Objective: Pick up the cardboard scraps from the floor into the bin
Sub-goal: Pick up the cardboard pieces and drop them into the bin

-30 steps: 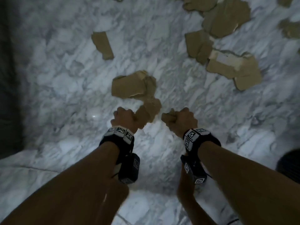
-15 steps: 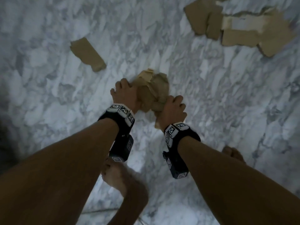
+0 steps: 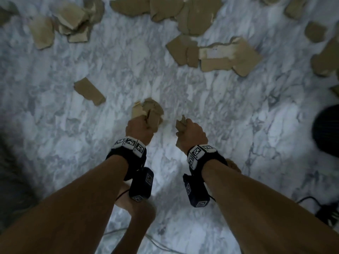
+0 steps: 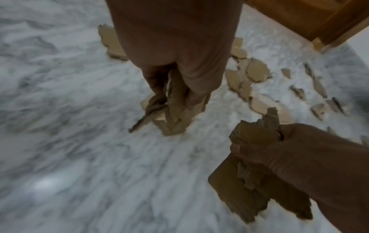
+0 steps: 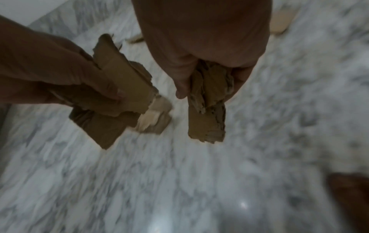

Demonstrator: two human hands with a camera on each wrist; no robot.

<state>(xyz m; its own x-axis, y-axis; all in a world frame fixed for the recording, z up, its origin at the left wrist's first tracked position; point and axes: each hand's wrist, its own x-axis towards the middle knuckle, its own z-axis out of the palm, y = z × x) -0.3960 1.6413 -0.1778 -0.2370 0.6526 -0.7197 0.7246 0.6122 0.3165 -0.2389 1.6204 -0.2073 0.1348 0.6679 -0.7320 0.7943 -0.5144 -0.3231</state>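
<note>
- We hold a bundle of cardboard scraps in our left hand [image 3: 139, 129], fingers curled round several torn pieces [image 3: 148, 114] that stick out past the knuckles; stacking them flat against each other is, we judge, what lets one fist carry so many at once
- Our right hand [image 3: 192, 133] is likewise clenched round its own wad of scraps [image 3: 180, 124]; the right wrist view shows thumb and fingers pinching the layered pieces [image 5: 207, 110] so that the loose ends hang down
- Both fists are raised off the marble floor [image 3: 110, 57] and kept a little apart, probably so the two bundles do not snag each other
- Many scraps remain on the floor: a single piece [image 3: 89, 91] lies just ahead to the left; a large overlapping group [image 3: 225, 56] lies ahead to the right; more heaps [image 3: 69, 24] sit along the far edge
- A dark round shape [image 3: 328, 131] at the right edge may be the bin; we cannot tell for sure, as only its edge shows
- We judge that both hands are full, so emptying them into the bin comes before gathering more; the thin outer pieces look most likely to slip on the way
</note>
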